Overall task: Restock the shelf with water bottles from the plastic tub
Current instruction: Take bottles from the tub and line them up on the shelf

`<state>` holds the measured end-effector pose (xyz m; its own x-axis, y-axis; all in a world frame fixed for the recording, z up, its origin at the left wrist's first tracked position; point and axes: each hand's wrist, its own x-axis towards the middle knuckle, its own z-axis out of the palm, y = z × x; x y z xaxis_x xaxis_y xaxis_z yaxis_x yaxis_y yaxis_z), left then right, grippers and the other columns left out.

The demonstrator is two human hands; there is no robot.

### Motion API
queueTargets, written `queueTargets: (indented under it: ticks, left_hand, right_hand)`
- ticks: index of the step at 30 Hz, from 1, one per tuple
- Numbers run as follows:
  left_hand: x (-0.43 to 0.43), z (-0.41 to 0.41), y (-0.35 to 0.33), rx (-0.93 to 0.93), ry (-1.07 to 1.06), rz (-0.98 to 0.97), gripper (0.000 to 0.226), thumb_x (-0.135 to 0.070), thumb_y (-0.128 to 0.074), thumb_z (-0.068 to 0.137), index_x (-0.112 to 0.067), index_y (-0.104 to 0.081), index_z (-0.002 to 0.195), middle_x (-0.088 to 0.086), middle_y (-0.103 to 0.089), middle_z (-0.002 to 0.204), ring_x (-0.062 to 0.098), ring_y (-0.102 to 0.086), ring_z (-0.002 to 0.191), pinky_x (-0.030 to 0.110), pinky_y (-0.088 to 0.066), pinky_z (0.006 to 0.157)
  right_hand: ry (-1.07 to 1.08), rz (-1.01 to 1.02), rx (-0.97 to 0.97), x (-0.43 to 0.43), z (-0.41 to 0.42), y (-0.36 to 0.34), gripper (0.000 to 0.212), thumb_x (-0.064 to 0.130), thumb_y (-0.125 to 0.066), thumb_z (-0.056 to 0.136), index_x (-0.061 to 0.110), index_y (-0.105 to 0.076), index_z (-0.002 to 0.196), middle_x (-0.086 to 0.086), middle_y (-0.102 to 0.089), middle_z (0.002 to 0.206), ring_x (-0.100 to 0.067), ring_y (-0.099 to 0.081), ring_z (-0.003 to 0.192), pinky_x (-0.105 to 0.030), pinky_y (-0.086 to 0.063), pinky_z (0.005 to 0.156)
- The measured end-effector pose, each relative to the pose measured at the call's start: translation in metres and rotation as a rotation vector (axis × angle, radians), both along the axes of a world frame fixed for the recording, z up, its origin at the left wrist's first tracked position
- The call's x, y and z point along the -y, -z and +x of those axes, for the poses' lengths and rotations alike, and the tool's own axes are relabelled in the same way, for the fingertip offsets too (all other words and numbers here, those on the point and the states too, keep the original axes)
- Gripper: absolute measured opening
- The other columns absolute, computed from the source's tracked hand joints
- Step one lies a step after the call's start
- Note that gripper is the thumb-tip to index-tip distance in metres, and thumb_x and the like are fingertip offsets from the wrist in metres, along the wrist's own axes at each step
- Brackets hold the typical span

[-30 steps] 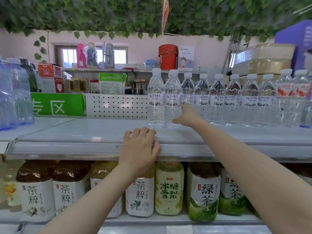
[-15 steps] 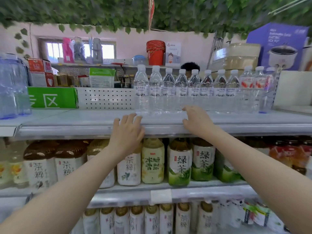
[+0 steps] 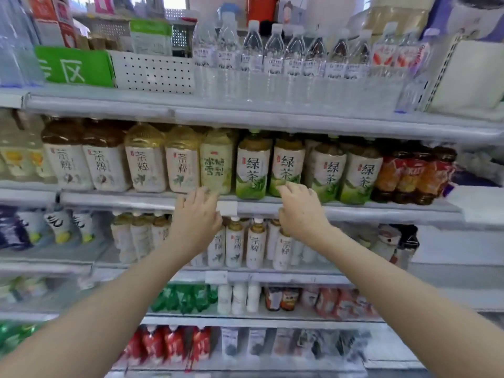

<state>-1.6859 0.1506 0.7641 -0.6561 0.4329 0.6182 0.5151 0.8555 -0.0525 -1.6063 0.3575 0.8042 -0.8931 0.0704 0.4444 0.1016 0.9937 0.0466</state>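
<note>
Shelf (image 3: 95, 106) gap lies at 11 o'clock, beside bottles (image 3: 274, 58). Left hand (image 3: 195, 225), right hand (image 3: 301, 216): empty, fingers loosely bent. Grip each bottle mid-body, upright.

Up at eleven o'clock from the left hand (image 3: 196, 219), the top shelf (image 3: 109, 105) has a bare stretch before the perforated panel (image 3: 152, 72). From twelve to two o'clock the water bottles (image 3: 275, 58) crowd it in a row, ending near a white box (image 3: 469, 75). Dead ahead, tea bottles (image 3: 253, 165) stand packed shoulder to shoulder along the second shelf (image 3: 354, 211)
</note>
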Motion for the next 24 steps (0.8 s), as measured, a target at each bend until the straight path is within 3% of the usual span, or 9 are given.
queueTargets:
  ticks: [7, 10, 13, 18, 21, 24]
  left_hand:
    - [0.003, 0.038, 0.084, 0.122, -0.006, -0.149, 0.036, -0.021, -0.067, 0.072, -0.007, -0.063, 0.104, 0.014, -0.063, 0.095, 0.032, -0.059, 0.079, 0.040, -0.047, 0.069]
    - [0.007, 0.046, 0.127, 0.194, 0.027, -0.179, 0.040, -0.019, -0.072, 0.070, -0.005, -0.062, 0.106, 0.017, -0.063, 0.100, 0.034, -0.061, 0.085, 0.043, -0.047, 0.073]
    - [0.013, 0.052, 0.172, 0.285, 0.057, -0.251, 0.039, -0.021, -0.063, 0.080, -0.007, -0.058, 0.116, 0.016, -0.059, 0.112, 0.034, -0.057, 0.097, 0.044, -0.043, 0.081]
    - [0.026, 0.065, 0.248, 0.407, 0.108, -0.283, 0.040, -0.027, -0.037, 0.082, -0.005, -0.062, 0.106, 0.015, -0.062, 0.100, 0.033, -0.059, 0.084, 0.040, -0.045, 0.073]
    - [0.036, 0.072, 0.296, 0.436, 0.129, -0.323, 0.027, -0.021, -0.055, 0.079, -0.007, -0.061, 0.102, 0.014, -0.060, 0.093, 0.033, -0.057, 0.077, 0.039, -0.045, 0.066]
    - [0.048, 0.078, 0.341, 0.540, 0.139, -0.335, 0.034, -0.016, -0.067, 0.073, -0.005, -0.062, 0.105, 0.016, -0.062, 0.095, 0.034, -0.059, 0.076, 0.039, -0.045, 0.065]
  right_hand:
    - [0.023, -0.014, 0.175, -0.002, 0.023, 0.100, 0.044, 0.010, -0.048, 0.088, 0.011, -0.043, 0.132, -0.009, -0.046, 0.133, -0.030, -0.042, 0.122, -0.043, -0.032, 0.103]
    - [0.052, -0.057, 0.292, 0.002, 0.030, 0.147, 0.052, 0.009, -0.049, 0.088, 0.012, -0.037, 0.138, -0.008, -0.039, 0.141, -0.028, -0.035, 0.130, -0.044, -0.024, 0.108]
    - [0.076, -0.100, 0.435, 0.010, 0.041, 0.198, 0.056, 0.009, -0.049, 0.088, 0.011, -0.031, 0.142, -0.009, -0.034, 0.145, -0.028, -0.031, 0.133, -0.045, -0.020, 0.111]
    - [0.068, -0.136, 0.536, 0.022, 0.062, 0.288, 0.055, 0.009, -0.052, 0.085, 0.010, -0.037, 0.138, -0.009, -0.044, 0.136, -0.029, -0.038, 0.126, -0.041, -0.028, 0.104]
    - [0.096, -0.161, 0.606, 0.030, 0.073, 0.338, 0.049, 0.009, -0.052, 0.084, 0.011, -0.041, 0.132, -0.009, -0.047, 0.130, -0.029, -0.041, 0.122, -0.043, -0.031, 0.102]
    - [0.125, -0.209, 0.692, 0.039, 0.087, 0.383, 0.048, 0.014, -0.050, 0.088, 0.014, -0.040, 0.135, -0.007, -0.046, 0.133, -0.028, -0.040, 0.124, -0.042, -0.029, 0.103]
